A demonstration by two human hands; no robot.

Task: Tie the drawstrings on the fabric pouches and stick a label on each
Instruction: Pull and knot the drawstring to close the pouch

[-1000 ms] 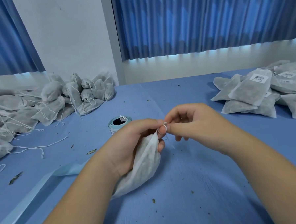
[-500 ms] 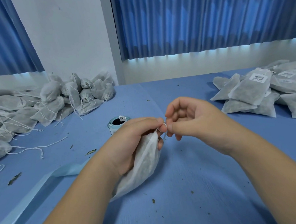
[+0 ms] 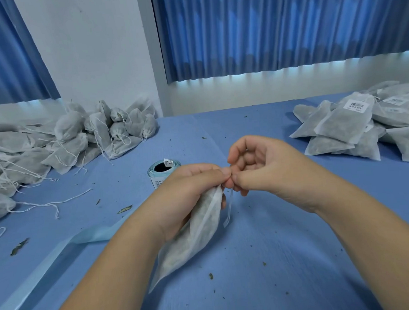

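Tying step, by my read. Left hand was wrapped round the pouch neck, thumb and forefinger clamping it. Right hand pinched the drawstring right at the mouth, other fingers curled clear.

To do it well: keep the neck clamped, pull the loop snug against the fabric, and don't lose the loose tail.

Pouch was held over the worktop, just on the person's side of the label roll. Thin grey-white fabric, filled, seam down its length, no label visible. Untied heap lay left of the roll, labelled heap right.
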